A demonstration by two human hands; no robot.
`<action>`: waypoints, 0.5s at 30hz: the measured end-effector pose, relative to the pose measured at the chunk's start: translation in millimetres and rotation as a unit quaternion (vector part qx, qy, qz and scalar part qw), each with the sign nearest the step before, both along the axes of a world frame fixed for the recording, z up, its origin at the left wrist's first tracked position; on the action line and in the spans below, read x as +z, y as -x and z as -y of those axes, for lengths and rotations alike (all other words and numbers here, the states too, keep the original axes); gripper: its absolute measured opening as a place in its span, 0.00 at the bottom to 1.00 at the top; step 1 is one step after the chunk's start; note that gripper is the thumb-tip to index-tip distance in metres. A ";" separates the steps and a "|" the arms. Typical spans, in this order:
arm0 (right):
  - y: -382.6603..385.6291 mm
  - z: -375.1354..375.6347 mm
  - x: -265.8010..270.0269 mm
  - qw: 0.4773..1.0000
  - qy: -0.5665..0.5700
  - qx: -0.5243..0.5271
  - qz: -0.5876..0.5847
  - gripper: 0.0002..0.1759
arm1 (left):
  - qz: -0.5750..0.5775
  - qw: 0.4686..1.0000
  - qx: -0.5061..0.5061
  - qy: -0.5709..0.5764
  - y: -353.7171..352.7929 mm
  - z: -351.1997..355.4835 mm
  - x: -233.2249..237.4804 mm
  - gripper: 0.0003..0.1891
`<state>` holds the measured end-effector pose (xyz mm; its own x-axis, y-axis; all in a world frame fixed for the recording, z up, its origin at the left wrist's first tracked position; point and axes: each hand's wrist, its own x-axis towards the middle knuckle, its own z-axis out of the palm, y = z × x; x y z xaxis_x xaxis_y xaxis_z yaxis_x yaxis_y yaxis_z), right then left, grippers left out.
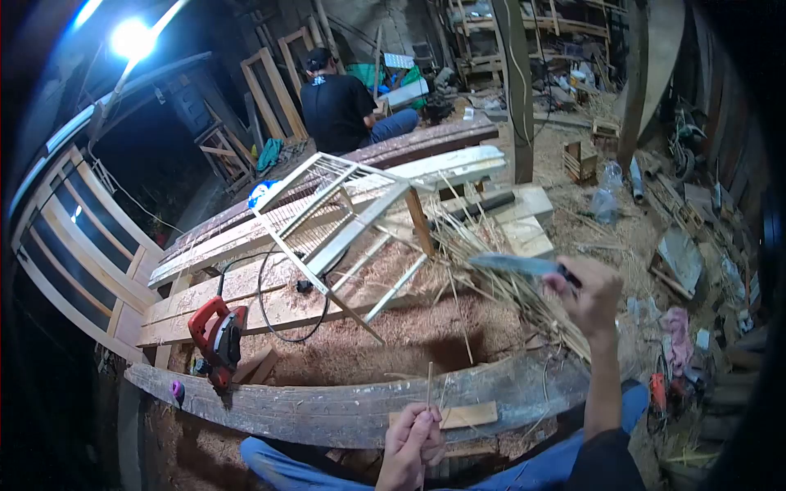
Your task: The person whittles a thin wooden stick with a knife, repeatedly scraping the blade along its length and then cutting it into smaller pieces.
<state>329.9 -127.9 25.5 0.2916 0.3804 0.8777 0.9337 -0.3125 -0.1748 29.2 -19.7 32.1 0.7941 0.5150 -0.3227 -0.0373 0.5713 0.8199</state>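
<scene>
My left hand (412,442) is closed around a thin bamboo strip (431,376), which stands nearly upright above the thumb. Raised at the right, my right hand (591,288) grips the dark handle of a broad-bladed knife (516,264); its blade points left. The knife is well apart from the strip. Behind and below the blade lies a heap of split bamboo strips (536,307). A small flat wood piece (468,415) rests on the grey plank (303,416) just beyond my left hand.
A slatted frame (340,217) leans across boards covered in shavings. At left are a red electric planer (217,340) with its cord and a large wooden panel (82,245). Another person (336,102) sits with their back to me. Posts (517,90) stand beyond.
</scene>
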 end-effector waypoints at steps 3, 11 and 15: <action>29.3 -6.5 5.2 0.995 0.026 0.089 -0.046 0.27 | -0.008 0.998 0.055 -0.026 -23.6 -10.7 -10.3 0.09; 88.3 -31.9 8.7 0.938 0.193 0.277 -0.076 0.23 | 0.018 0.998 0.057 -0.020 -25.9 -14.9 -39.8 0.11; 100.2 -42.9 -4.5 0.924 0.198 0.312 -0.102 0.21 | -0.014 0.996 0.075 0.035 -20.5 -10.7 -30.6 0.08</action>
